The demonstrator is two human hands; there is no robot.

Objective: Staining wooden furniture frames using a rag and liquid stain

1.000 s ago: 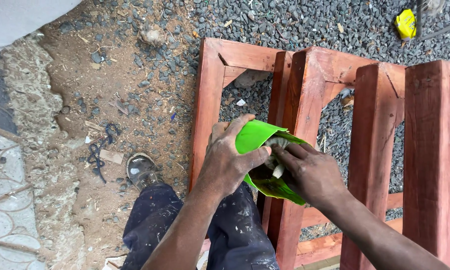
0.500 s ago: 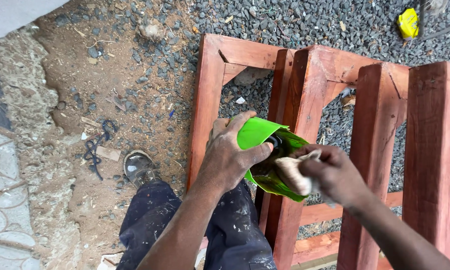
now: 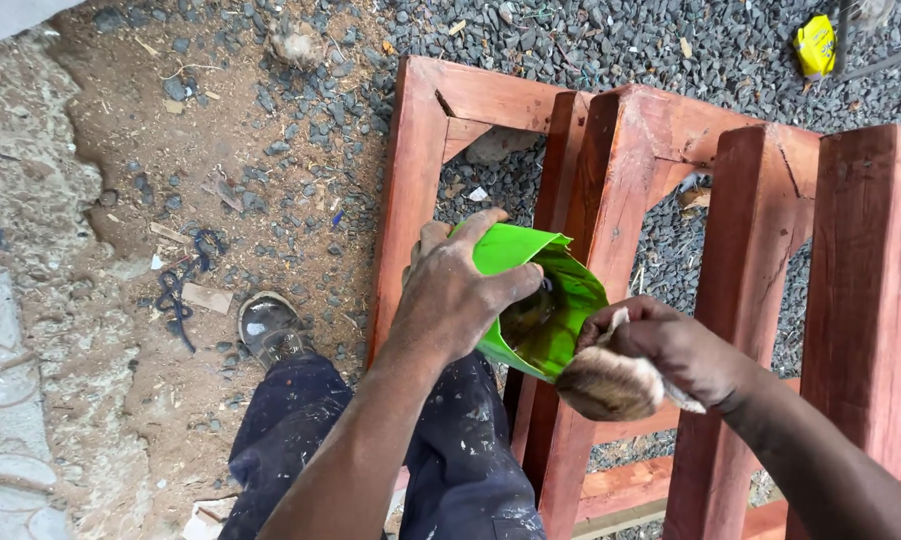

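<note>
Over the red frames: a green cup (image 3: 541,300) is held up, tipped to the right.
Left hand (image 3: 456,295): closed around the green cup.
Right hand (image 3: 671,350): closed on a brown rag (image 3: 611,385), just beside the cup's mouth.
Red wooden frames (image 3: 631,200): stood side by side on grey gravel (image 3: 591,40).
Shoe (image 3: 269,325): seen on the dirt.
Yellow thing (image 3: 816,42): seen far off on the gravel.

Our left hand (image 3: 456,300): fingers curled in a grip, thumb extended, forearm angled up. Our right hand (image 3: 671,350): fist clenched, forearm entering from lower right.
</note>
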